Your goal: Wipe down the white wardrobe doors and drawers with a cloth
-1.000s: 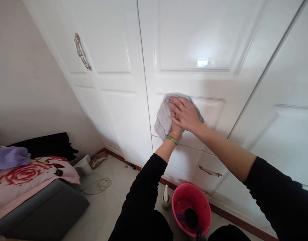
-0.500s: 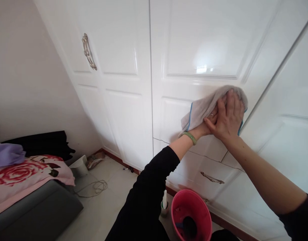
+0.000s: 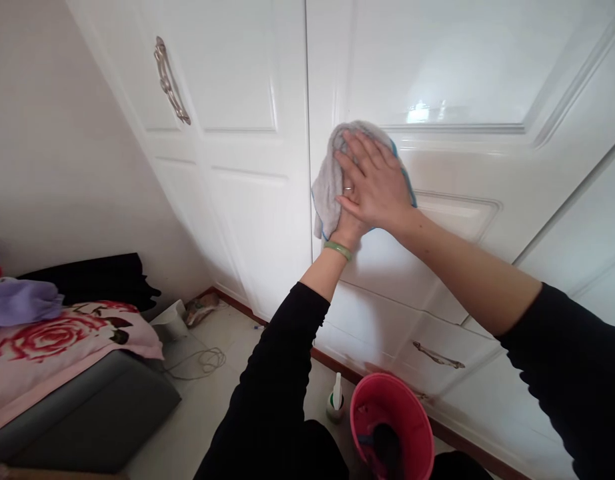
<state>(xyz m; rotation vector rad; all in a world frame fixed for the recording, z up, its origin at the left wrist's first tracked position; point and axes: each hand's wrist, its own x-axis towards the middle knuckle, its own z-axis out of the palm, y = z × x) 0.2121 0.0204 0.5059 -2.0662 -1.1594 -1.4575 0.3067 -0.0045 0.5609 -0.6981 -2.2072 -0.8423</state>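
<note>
A grey cleaning cloth (image 3: 329, 190) with blue edging is pressed against the white wardrobe door (image 3: 445, 167), close to the door's left seam. My left hand (image 3: 351, 223), with a ring on a finger and a green bangle on its wrist, holds the cloth to the panel. Its fingers are mostly covered by the cloth and my other hand. On top lies my right hand (image 3: 380, 183), open and flat, its fingers stretched up over the cloth and its thumb across the back of the left hand.
A pink bucket (image 3: 357, 427) with dark contents stands on the floor below, beside a small container with a white handle (image 3: 337, 393). Metal handles (image 3: 171, 83) stick out from the wardrobe. At left are a bed with a rose-patterned cover (image 3: 57, 337) and a loose cable (image 3: 212, 360).
Both hands and the cloth have slid left and slightly up across the door, from its right edge to near its left seam. My right hand still lies over the left.
</note>
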